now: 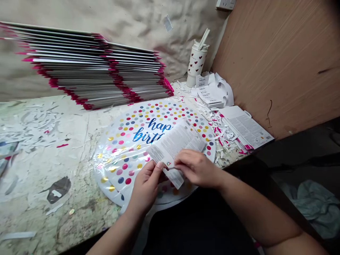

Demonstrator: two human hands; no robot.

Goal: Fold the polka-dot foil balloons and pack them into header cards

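A white printed leaflet (172,145) with fine text and a small coloured logo is held over a round foil balloon (127,141). My left hand (148,184) grips its lower left edge, thumb on top. Fingers of my right hand (196,166) pinch the leaflet's near edge, where a flap of it hangs down. The balloon lies flat and shiny, white with coloured dots and blue "happy birthday" lettering, which the leaflet partly covers. My fingertips under the leaflet are hidden.
Tall stacks of folded pink-edged cards (106,71) stand at the back. A heart-patterned tumbler (197,62) is near the wall, beside a coil of labels (212,92). Paper scraps (39,122) litter the left, more lie at right by printed sheets (247,127). A wooden panel (278,63) bounds the right.
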